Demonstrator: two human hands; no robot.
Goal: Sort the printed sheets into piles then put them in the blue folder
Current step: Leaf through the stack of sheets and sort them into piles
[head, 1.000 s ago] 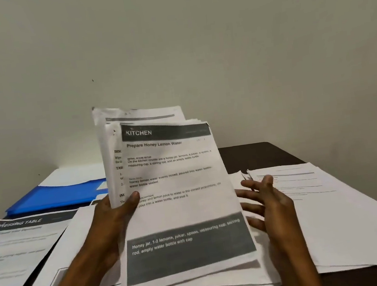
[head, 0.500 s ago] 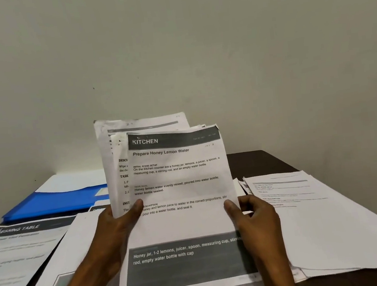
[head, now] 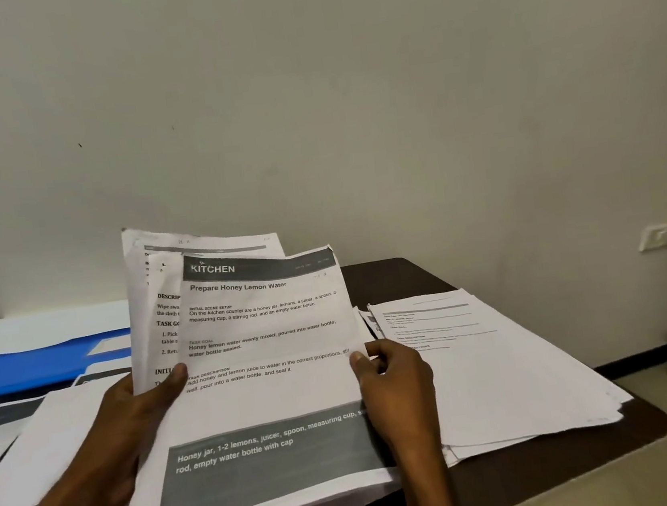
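Printed white paper sheets, upright at frame centre, are gripped by the left hand while the right hand pinches the front KITCHEN page: sorting stage, judged; next, peel it onto its matching pile, flat blue plastic folder lying middle left.

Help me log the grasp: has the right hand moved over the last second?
Yes. The right hand went leftward, away from the pile on the table's right, and now pinches the KITCHEN sheet by its right edge.
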